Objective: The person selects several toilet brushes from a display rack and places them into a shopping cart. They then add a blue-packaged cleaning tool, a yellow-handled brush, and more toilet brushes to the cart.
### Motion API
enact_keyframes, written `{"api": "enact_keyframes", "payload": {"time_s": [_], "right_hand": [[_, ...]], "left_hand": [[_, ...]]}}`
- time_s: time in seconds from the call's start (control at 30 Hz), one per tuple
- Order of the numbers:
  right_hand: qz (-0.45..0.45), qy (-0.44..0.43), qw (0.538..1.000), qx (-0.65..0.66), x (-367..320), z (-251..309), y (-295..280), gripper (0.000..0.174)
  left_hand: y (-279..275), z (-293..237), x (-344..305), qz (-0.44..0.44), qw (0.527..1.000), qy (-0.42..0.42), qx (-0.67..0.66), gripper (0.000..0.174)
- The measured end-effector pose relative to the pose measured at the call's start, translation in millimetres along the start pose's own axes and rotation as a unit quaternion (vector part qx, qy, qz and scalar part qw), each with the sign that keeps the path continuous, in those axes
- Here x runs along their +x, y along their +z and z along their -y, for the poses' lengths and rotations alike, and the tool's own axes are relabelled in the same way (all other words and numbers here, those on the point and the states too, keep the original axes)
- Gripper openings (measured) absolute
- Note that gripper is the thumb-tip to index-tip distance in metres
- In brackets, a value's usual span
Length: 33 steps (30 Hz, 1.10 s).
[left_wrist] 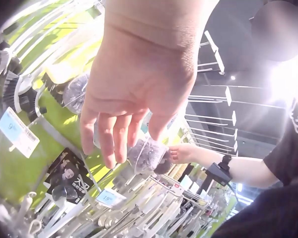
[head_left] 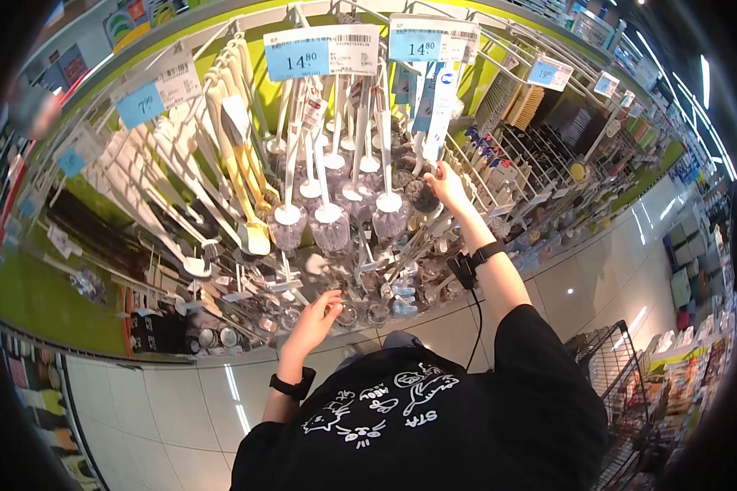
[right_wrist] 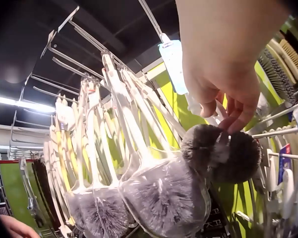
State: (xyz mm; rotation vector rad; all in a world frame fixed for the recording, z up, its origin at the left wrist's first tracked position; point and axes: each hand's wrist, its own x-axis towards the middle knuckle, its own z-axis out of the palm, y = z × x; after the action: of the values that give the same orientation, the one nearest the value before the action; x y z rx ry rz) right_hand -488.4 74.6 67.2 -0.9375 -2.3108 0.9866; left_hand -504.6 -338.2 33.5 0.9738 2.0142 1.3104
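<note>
Grey brush head (right_wrist: pixel 222 154) in right fingers (right_wrist: pixel 240 110)

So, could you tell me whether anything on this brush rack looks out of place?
Only the dark brush head that the right hand pinches: it seems to lack the clear wrap its hanging neighbours wear. The left hand holds nothing.

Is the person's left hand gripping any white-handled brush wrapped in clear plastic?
No, in the left wrist view the left hand hangs with relaxed fingers and nothing between them.
</note>
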Motion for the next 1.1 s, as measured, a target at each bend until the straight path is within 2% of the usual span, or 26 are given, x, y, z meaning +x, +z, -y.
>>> {"api": "enact_keyframes", "payload": {"time_s": [0.1, 0.17, 0.2, 0.23, 0.43, 0.53, 0.7, 0.83, 0.97, 1.1], "right_hand": [[0.012, 0.032, 0.992, 0.118, -18.0, 11.5, -10.9, 0.015], [-0.055, -0.057, 0.995, 0.064, -29.4, -4.2, -6.8, 0.01], [-0.088, -0.103, 0.99, 0.036, -35.2, -9.4, -6.1, 0.009], [-0.081, -0.078, 0.992, 0.062, -56.3, 12.7, -16.9, 0.01], [-0.081, -0.051, 0.994, 0.048, -111.5, 14.7, -41.0, 0.009], [-0.079, -0.012, 0.997, -0.001, -137.7, 25.4, -64.9, 0.009], [-0.083, -0.019, 0.994, -0.062, -165.4, 9.1, -98.2, 0.006], [-0.104, -0.018, 0.989, -0.107, -185.6, -15.4, -116.4, 0.007], [-0.168, -0.015, 0.976, -0.139, -199.8, -13.6, -141.7, 0.012], [-0.156, -0.018, 0.975, -0.16, -207.0, -27.3, -152.0, 0.013]], "left_hand": [[-9.9, 6.7, 13.6, 0.028, 0.999, 0.004, 0.014, 0.033], [-10.8, 17.7, 19.9, 0.051, 0.999, 0.01, 0.01, 0.033], [-11.8, 18.1, 21.1, 0.053, 0.999, 0.004, 0.01, 0.034], [-12.9, 16.6, 24.8, 0.053, 0.999, 0.001, 0.011, 0.034], [-11.5, 12.1, 39.7, 0.092, 0.996, 0.003, 0.01, 0.035], [-3.8, 9.5, 51.1, 0.105, 0.994, 0.011, 0.017, 0.033], [16.2, -15.3, 63.9, 0.134, 0.99, 0.032, 0.002, 0.033], [26.9, -13.8, 67.7, 0.146, 0.988, 0.041, 0.011, 0.033], [33.5, -15.9, 67.6, 0.139, 0.99, 0.029, 0.01, 0.033], [43.4, -18.5, 66.9, 0.159, 0.987, 0.031, -0.008, 0.032]]}}
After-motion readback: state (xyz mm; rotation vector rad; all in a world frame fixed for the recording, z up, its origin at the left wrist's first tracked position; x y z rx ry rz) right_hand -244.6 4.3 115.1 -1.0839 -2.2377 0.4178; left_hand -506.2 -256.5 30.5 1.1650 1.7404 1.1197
